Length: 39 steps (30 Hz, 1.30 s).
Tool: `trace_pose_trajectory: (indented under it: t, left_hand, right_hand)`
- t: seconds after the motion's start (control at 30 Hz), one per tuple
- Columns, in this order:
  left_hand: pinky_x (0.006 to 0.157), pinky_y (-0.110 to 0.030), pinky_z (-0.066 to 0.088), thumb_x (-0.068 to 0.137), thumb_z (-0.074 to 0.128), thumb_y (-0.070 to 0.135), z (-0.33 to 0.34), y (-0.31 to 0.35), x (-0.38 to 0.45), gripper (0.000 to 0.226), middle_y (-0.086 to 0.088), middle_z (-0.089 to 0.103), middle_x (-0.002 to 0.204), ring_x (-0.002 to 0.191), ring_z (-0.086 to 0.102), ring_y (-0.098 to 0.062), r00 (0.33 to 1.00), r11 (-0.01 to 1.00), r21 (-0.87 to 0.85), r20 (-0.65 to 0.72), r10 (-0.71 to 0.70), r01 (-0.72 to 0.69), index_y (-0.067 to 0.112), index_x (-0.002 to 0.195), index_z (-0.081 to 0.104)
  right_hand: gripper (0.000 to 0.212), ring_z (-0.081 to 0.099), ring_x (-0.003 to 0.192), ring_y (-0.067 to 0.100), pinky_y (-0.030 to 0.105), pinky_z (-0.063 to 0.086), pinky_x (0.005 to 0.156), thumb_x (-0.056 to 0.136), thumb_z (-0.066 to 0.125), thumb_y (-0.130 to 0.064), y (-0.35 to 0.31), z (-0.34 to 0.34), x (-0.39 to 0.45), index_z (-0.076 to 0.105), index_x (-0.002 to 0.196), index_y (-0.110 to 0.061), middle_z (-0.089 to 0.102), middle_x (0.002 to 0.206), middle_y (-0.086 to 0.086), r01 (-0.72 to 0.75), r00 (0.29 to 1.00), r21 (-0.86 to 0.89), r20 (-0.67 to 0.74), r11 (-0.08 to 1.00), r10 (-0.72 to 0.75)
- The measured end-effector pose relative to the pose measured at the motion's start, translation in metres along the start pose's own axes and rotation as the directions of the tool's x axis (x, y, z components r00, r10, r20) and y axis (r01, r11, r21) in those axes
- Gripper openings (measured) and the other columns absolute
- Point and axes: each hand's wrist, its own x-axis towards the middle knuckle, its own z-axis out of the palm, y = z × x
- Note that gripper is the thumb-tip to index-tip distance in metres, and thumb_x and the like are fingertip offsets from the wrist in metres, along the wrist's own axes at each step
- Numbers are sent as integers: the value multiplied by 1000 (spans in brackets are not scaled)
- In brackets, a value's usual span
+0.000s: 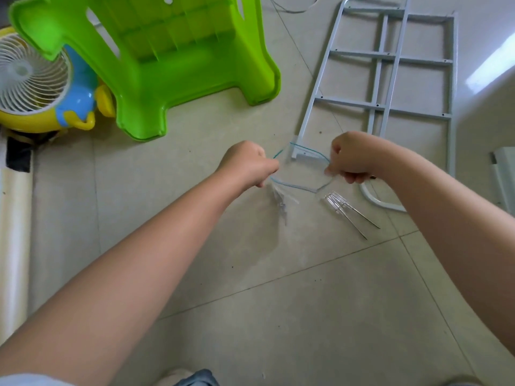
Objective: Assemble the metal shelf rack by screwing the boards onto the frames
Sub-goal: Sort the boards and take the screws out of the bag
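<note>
A clear plastic zip bag [299,176] with a blue seal line hangs between my hands above the tiled floor. My left hand [249,162] pinches its left edge and my right hand [352,157] pinches its right edge, so the mouth is pulled wide. Small hardware [281,200] sags in the bag's lower left corner, blurred. Thin metal rods [351,211] with clear ends show below the right hand; whether they are in the bag or on the floor is unclear. Two light grey metal ladder frames [384,79] lie stacked on the floor beyond my hands.
An overturned green plastic stool [167,57] stands at the upper left, beside a yellow and blue toy-shaped fan [36,84]. A cream roll [14,232] lies along the left edge. White parts [504,176] sit at the right edge, and a white curved tube [381,201] under my right wrist.
</note>
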Motion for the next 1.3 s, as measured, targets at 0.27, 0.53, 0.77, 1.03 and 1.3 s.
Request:
trace_pose_trajectory:
  t: [0.27,0.53,0.77,1.03,1.3]
  left_hand:
    - [46,-20,29,82,43,2,-18,11,-4,39,-6,53,94,53,51,-13,977,994,46,194,88,-99,21,115,49]
    - [33,-10,32,79,22,-14,-23,-6,-4,61,-6,60,115,33,50,-5,836,998,69,547,-49,14,24,106,61]
    - [44,-15,47,87,26,-15,-3,-56,16,46,-2,55,61,48,55,-9,872,979,136,448,-197,151,12,81,63]
    - [66,-25,42,88,35,-8,-13,-91,33,47,-14,52,119,92,53,-25,982,983,159,150,-119,95,11,127,53]
    - [79,-29,43,88,44,18,-3,-90,17,29,-13,66,104,97,59,-29,934,942,288,-256,250,-174,8,103,66]
  right_hand:
    - [20,49,45,17,12,36,33,89,53,-3,7,-12,8,46,71,-7,49,59,8,14,1000,208,-6,978,-13]
    - [18,45,32,8,12,34,34,87,52,-1,3,-10,0,49,71,-8,47,54,7,94,973,304,176,948,-153]
    - [24,62,70,19,26,54,51,92,48,-24,3,3,-4,52,112,-10,62,81,9,123,875,358,400,926,-271]
    - [59,49,113,28,37,43,94,88,58,-25,39,94,36,32,139,-14,42,136,13,169,966,-278,238,946,-102]
    - [33,45,112,29,31,42,77,88,53,-19,43,150,38,51,120,-13,46,120,11,299,948,-451,36,841,-317]
